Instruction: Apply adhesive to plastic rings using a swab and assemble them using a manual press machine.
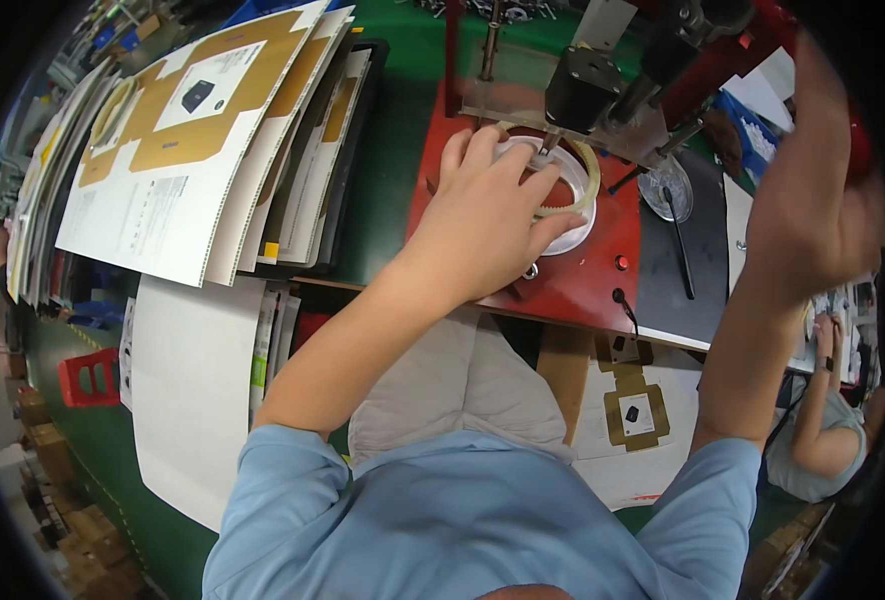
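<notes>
My left hand (487,215) reaches over a white round fixture (568,240) on the red base plate (597,270) of a bench press. Its fingers curl over a pale yellow toothed ring (590,170) that sits in the fixture, thumb at the near edge and fingertips at the far side. Just above the ring are the machine's metal tip and black block (582,90). My right hand (812,215) is raised at the right beside the machine's red arm (732,60). It is smeared by motion, and its fingers and any grip are hidden.
Stacked printed cardboard sheets (192,120) stand at the left. Right of the base plate lie a clear dish (665,190) and a black-handled tool (683,245). A red stool (89,378) stands at far left. Another person (827,440) works at far right.
</notes>
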Demonstrator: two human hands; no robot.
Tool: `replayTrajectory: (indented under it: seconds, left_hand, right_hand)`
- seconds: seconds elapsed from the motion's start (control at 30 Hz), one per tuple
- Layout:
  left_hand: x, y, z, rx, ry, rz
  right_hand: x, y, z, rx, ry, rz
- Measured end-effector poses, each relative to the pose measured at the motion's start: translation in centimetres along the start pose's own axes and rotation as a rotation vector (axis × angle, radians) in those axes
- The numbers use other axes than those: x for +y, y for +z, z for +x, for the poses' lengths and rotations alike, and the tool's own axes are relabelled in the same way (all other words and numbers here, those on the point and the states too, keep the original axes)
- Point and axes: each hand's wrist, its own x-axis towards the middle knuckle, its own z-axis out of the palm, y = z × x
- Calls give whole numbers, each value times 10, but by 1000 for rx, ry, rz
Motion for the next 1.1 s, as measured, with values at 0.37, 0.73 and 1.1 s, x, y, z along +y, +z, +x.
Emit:
replayTrajectory:
  seconds: [0.37, 0.73, 1.1]
  left_hand:
    - [-28, -18, -97, 207, -335, -251]
    - [-32, 6, -113, 109, -479, -324]
    - [-24, -17, -98, 145, -453, -299]
  right_hand:
    - [-60, -40, -186, -871, 614, -223]
    - [-72, -50, -180, -1051, 531, -277]
    - [-52, -37, -154, -882, 548, -134]
